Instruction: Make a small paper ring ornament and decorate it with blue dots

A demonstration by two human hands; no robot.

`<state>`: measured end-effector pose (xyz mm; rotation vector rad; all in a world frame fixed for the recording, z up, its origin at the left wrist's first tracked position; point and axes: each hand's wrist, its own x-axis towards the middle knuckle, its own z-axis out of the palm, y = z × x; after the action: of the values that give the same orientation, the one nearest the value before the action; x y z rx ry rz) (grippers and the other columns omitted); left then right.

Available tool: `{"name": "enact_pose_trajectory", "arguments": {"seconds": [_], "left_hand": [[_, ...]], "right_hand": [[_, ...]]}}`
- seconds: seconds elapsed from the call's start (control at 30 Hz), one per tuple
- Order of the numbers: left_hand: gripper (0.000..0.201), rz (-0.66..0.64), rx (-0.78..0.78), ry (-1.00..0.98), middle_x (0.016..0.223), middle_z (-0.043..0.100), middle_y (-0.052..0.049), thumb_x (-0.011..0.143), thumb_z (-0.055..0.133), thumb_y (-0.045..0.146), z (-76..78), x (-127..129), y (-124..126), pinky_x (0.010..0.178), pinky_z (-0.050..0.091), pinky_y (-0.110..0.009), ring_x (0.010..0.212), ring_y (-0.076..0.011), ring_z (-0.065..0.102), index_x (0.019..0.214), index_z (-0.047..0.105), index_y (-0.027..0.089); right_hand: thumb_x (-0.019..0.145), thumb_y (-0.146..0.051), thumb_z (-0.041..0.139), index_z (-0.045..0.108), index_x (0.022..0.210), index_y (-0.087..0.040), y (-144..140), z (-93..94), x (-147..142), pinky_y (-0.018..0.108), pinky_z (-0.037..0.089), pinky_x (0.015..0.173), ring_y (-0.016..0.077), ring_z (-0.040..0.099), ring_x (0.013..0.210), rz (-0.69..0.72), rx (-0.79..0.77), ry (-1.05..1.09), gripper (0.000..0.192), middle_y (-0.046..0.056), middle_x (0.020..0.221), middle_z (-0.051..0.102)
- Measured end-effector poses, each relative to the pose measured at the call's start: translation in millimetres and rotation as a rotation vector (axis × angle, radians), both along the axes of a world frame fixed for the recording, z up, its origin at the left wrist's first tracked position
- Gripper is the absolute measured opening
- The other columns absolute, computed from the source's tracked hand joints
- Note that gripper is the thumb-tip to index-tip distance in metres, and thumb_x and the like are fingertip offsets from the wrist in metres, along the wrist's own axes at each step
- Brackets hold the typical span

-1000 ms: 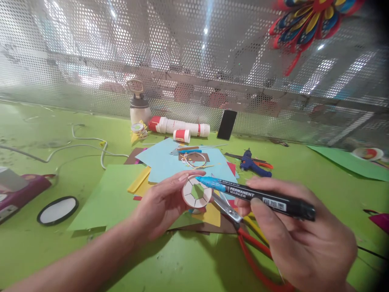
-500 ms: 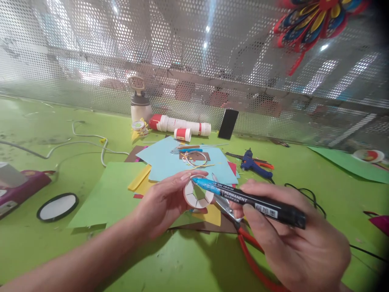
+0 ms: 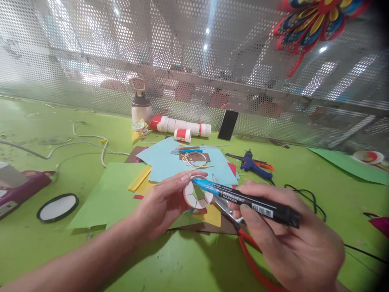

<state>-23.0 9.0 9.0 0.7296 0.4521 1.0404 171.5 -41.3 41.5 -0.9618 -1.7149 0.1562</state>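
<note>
Between the thumb and fingers of my left hand (image 3: 164,198) is a white paper cup (image 3: 190,198), tilted so its open mouth faces me. Dark lines run down its inner wall, and a green patch shows in the middle. My right hand (image 3: 291,235) grips a black permanent marker (image 3: 246,202) with a blue front end. The marker's tip meets the upper left of the cup's rim. Below the marker, partly hidden by my right hand, lies a pair of scissors (image 3: 251,259) with red-orange handles.
Blue paper (image 3: 164,162), green paper (image 3: 115,182) and yellow paper (image 3: 212,215) overlap on the green table (image 3: 170,263). A blue glue gun (image 3: 253,165) rests at the right. Behind lie stacked cups (image 3: 179,125), a phone (image 3: 228,125) and a spray bottle (image 3: 141,105). A black-rimmed white oval (image 3: 57,207) sits left.
My right hand and the back of the marker have shifted slightly left, while the tip stays at the cup's rim. My left hand has hardly moved.
</note>
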Motion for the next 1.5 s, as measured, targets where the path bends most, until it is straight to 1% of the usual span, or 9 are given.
{"name": "enact_pose_trajectory", "arguments": {"seconds": [0.1, 0.2, 0.3, 0.43, 0.63, 0.77, 1.13, 1.37, 1.5], "left_hand": [[0.027, 0.013, 0.000, 0.007, 0.102, 0.066, -0.011, 0.089, 0.059, 0.028, -0.4, -0.1, 0.2, 0.069, 0.057, -0.033, 0.084, -0.0224, 0.063, 0.105, 0.076, 0.014], [0.027, 0.015, 0.001, 0.019, 0.102, 0.066, -0.010, 0.089, 0.059, 0.028, -0.7, 0.2, 0.4, 0.070, 0.056, -0.033, 0.085, -0.0223, 0.063, 0.106, 0.075, 0.014], [0.028, 0.003, 0.006, 0.020, 0.101, 0.067, -0.010, 0.090, 0.059, 0.029, -1.3, 0.1, 0.3, 0.071, 0.056, -0.034, 0.086, -0.0225, 0.063, 0.107, 0.075, 0.015], [0.029, -0.003, 0.015, 0.015, 0.101, 0.067, -0.010, 0.090, 0.058, 0.030, -1.9, -0.5, -0.4, 0.072, 0.056, -0.034, 0.085, -0.0221, 0.063, 0.108, 0.075, 0.014], [0.028, 0.001, 0.017, 0.019, 0.103, 0.066, -0.011, 0.089, 0.060, 0.029, -1.8, -0.5, 0.2, 0.072, 0.056, -0.035, 0.086, -0.0226, 0.063, 0.108, 0.074, 0.014], [0.029, -0.007, 0.017, 0.014, 0.100, 0.067, -0.010, 0.089, 0.060, 0.029, -1.3, -0.5, 1.4, 0.071, 0.056, -0.034, 0.085, -0.0220, 0.063, 0.109, 0.074, 0.013], [0.029, -0.016, 0.032, 0.010, 0.097, 0.068, -0.010, 0.091, 0.059, 0.030, -2.4, -0.9, 0.1, 0.070, 0.056, -0.032, 0.085, -0.0227, 0.066, 0.110, 0.073, 0.014], [0.029, -0.019, 0.044, 0.016, 0.100, 0.069, -0.010, 0.091, 0.058, 0.029, -2.8, -1.5, -0.6, 0.073, 0.055, -0.033, 0.086, -0.0218, 0.065, 0.110, 0.073, 0.014], [0.029, -0.021, 0.038, 0.014, 0.099, 0.069, -0.010, 0.091, 0.058, 0.029, -3.0, -2.4, -0.2, 0.073, 0.055, -0.032, 0.086, -0.0215, 0.065, 0.110, 0.074, 0.013]], "right_hand": [[0.083, -0.016, 0.069, 0.067, 0.110, -0.031, 0.6, 0.0, 1.5, 0.021, 0.058, 0.074, 0.0116, 0.072, 0.075, 0.012, 0.006, -0.028, 0.031, -0.004, 0.097, 0.075], [0.083, -0.017, 0.069, 0.068, 0.110, -0.031, 0.1, -1.6, 1.3, 0.023, 0.059, 0.076, 0.0126, 0.072, 0.074, -0.003, -0.020, -0.013, 0.030, -0.003, 0.097, 0.075], [0.083, -0.016, 0.069, 0.068, 0.109, -0.032, -0.4, -3.2, 0.6, 0.024, 0.059, 0.072, 0.0132, 0.073, 0.071, -0.001, -0.035, 0.032, 0.031, -0.003, 0.096, 0.074], [0.083, -0.015, 0.069, 0.068, 0.111, -0.031, 0.0, -3.9, 2.1, 0.022, 0.059, 0.072, 0.0121, 0.073, 0.069, 0.022, -0.035, 0.023, 0.033, -0.003, 0.097, 0.074], [0.084, -0.014, 0.069, 0.068, 0.113, -0.030, 0.2, -4.6, 3.8, 0.021, 0.059, 0.074, 0.0120, 0.074, 0.073, 0.041, -0.019, 0.015, 0.033, -0.002, 0.099, 0.074], [0.083, -0.013, 0.069, 0.068, 0.112, -0.029, 0.9, -3.8, 3.4, 0.018, 0.058, 0.073, 0.0100, 0.073, 0.072, 0.051, -0.015, 0.012, 0.033, -0.003, 0.098, 0.074], [0.084, -0.015, 0.070, 0.068, 0.110, -0.029, 0.9, -3.9, 2.3, 0.015, 0.055, 0.070, 0.0076, 0.073, 0.070, 0.015, -0.007, 0.005, 0.030, -0.005, 0.094, 0.074], [0.086, -0.017, 0.068, 0.068, 0.108, -0.030, 0.9, -5.1, 1.8, 0.016, 0.056, 0.061, 0.0086, 0.073, 0.067, 0.025, -0.052, 0.044, 0.026, -0.005, 0.089, 0.075], [0.086, -0.015, 0.068, 0.068, 0.111, -0.030, 1.7, -6.1, 1.9, 0.017, 0.055, 0.058, 0.0096, 0.073, 0.067, 0.057, -0.065, 0.035, 0.029, -0.004, 0.090, 0.074]]}}
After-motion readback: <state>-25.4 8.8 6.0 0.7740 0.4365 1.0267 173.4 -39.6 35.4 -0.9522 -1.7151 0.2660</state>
